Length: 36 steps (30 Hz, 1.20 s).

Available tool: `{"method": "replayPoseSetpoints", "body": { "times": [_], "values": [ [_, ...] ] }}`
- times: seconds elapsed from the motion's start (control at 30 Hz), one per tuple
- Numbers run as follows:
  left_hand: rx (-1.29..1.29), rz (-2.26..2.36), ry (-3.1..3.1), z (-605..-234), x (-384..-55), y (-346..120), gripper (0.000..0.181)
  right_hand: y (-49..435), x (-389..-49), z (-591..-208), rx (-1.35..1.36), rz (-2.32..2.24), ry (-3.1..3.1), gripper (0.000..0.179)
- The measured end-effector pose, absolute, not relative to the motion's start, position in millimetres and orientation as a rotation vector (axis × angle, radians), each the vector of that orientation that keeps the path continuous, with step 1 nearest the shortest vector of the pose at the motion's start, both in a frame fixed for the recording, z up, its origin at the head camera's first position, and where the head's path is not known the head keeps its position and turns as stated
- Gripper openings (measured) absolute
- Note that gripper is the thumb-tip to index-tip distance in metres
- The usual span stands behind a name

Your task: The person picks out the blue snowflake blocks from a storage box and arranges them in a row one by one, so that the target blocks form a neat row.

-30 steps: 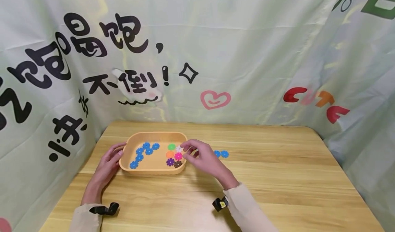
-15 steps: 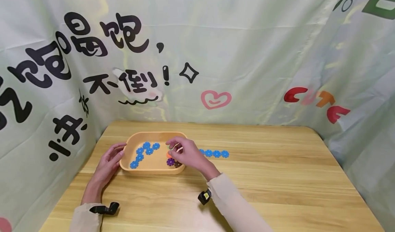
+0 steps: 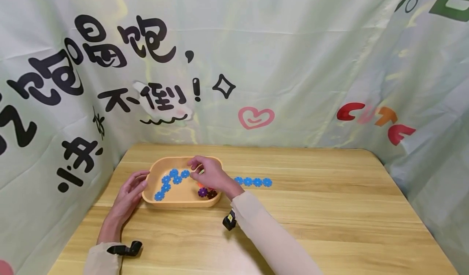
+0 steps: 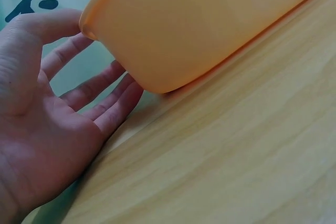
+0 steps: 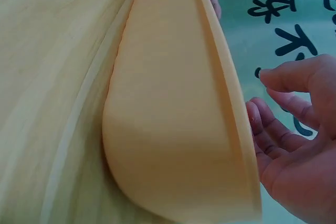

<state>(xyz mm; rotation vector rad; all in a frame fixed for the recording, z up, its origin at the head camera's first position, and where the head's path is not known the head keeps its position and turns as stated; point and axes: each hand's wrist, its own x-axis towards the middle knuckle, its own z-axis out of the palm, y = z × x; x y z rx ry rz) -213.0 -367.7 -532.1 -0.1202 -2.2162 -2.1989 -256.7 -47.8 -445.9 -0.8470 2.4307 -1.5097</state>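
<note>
An orange plastic tray (image 3: 181, 204) stands on the table. My left hand (image 3: 129, 191) rests at its left end, thumb (image 4: 60, 24) at the rim and the other fingers against the outer wall in the left wrist view. Over the tray's right half, my right hand (image 3: 210, 174) hovers with its fingertips near a blue notched disc (image 3: 185, 173); the thumb and index finger are apart with nothing between them. More blue discs (image 3: 166, 187) lie to the left inside. Beneath the right hand, a purple disc (image 3: 202, 192) and a dark brown disc (image 3: 212, 194) show; other coloured ones are partly hidden.
A straight row of blue discs (image 3: 253, 182) lies on the wooden table (image 3: 329, 210), right of the tray. Behind the table hangs a printed curtain (image 3: 293, 71). Both sleeves carry black wrist cameras (image 3: 229, 221).
My right hand has moved left from the tray's right rim to over its inside, uncovering more of the blue row on the table. The left hand stays at the tray's left end.
</note>
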Motion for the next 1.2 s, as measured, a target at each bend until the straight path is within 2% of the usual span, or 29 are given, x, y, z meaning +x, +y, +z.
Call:
{"method": "replayPoseSetpoints", "body": {
  "times": [0.2,0.7,1.2],
  "values": [
    [-0.110,-2.212,-2.208,-532,-212,-369,0.045,-65,-266,-450,-0.803,-1.440,2.455,0.026],
    [-0.135,-2.216,-2.187,-533,-214,-368,0.044,-91,-287,-475,-0.908,-1.167,2.563,0.043],
    [-0.095,-2.193,-2.211,-532,-213,-367,0.046,-96,-290,-491,-0.986,-0.919,2.726,0.035]
  ]
}}
